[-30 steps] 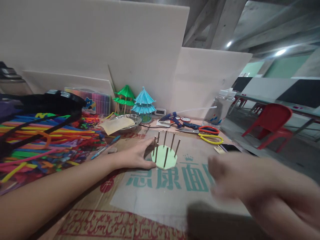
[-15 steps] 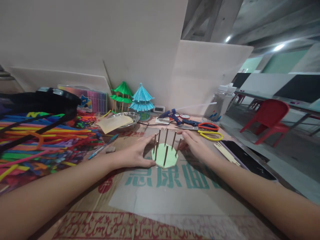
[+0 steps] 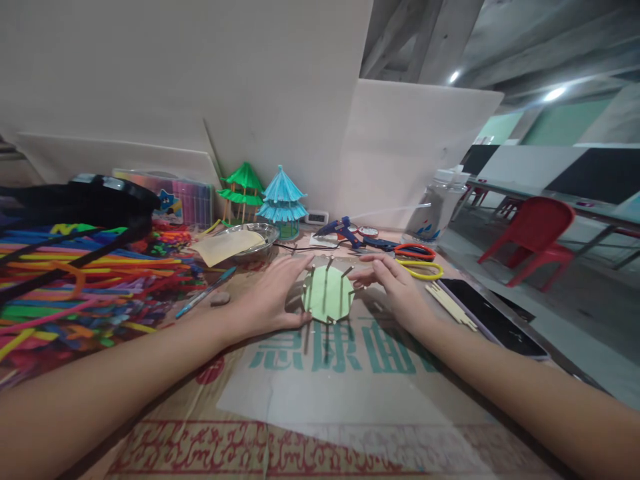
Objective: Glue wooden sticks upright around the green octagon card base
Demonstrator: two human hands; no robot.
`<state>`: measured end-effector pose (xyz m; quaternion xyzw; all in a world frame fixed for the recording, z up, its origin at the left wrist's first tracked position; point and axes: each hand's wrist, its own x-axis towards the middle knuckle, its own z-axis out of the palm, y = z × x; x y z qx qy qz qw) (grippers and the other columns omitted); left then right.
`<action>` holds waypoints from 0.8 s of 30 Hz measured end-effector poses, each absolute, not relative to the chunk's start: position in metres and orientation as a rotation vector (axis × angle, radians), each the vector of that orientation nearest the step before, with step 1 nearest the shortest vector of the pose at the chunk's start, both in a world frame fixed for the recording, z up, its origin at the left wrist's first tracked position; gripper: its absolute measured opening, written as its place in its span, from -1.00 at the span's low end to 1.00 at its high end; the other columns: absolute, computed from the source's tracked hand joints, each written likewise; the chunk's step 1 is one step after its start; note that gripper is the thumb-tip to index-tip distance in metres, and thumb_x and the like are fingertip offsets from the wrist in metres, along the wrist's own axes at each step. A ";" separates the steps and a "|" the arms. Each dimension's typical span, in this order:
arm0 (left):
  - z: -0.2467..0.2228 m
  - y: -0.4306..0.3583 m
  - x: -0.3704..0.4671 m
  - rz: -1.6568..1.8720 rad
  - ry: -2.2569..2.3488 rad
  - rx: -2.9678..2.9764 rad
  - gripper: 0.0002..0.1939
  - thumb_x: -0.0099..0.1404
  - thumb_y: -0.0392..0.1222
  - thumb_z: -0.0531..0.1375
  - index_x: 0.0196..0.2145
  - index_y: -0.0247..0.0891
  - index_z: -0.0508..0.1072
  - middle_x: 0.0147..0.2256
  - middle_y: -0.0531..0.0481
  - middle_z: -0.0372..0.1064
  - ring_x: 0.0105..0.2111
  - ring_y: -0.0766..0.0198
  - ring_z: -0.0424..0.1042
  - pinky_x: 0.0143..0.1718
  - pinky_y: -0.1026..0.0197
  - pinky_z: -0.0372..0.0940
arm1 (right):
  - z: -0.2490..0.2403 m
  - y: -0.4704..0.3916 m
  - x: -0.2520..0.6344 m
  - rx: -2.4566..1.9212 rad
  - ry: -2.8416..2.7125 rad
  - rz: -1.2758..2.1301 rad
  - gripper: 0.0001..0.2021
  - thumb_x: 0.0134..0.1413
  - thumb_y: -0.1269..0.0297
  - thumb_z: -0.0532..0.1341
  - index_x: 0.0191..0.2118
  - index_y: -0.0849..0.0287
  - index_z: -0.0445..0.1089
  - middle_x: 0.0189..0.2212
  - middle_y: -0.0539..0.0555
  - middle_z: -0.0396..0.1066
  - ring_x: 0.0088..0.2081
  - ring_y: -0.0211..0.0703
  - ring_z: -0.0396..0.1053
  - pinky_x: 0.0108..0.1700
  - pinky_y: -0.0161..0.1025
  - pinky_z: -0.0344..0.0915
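A pale green octagonal base (image 3: 324, 300) with several thin brown sticks (image 3: 327, 341) is between my hands at the middle. It looks tilted toward me, and the sticks are smeared by motion, running down across its face and below the front edge. My left hand (image 3: 267, 297) grips its left side, thumb at the front corner and fingers at the far edge. On the other side, my right hand (image 3: 395, 287) has bent, parted fingers close to the right-hand sticks. Whether those fingertips touch a stick I cannot tell.
Colourful pipe cleaners (image 3: 90, 287) pile at left beside a pen (image 3: 205, 293). Behind stand green (image 3: 243, 183) and blue (image 3: 283, 197) model pavilions and a metal dish (image 3: 267, 233). A glue gun (image 3: 340, 229), scissors (image 3: 423, 269), pale sticks (image 3: 450, 305) and phone (image 3: 493, 320) lie rightward.
The green base has tipped toward me, so its upright sticks now slant down in my direction. My right hand's fingers have lifted and bent a little; my left hand stays at the left side.
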<state>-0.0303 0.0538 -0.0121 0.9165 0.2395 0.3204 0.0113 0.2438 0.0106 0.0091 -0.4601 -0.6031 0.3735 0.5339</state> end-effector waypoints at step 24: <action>-0.016 0.059 -0.031 0.667 0.996 2.737 0.01 0.21 0.13 0.32 0.43 -0.26 -0.04 0.38 -0.31 0.06 0.36 -0.24 0.05 0.35 -0.25 0.05 | -0.006 0.028 0.245 -1.218 -1.495 0.945 -0.76 0.22 0.08 0.18 -0.08 0.06 0.33 -0.30 0.06 0.57 -0.19 -0.06 0.54 -0.09 -0.10 0.42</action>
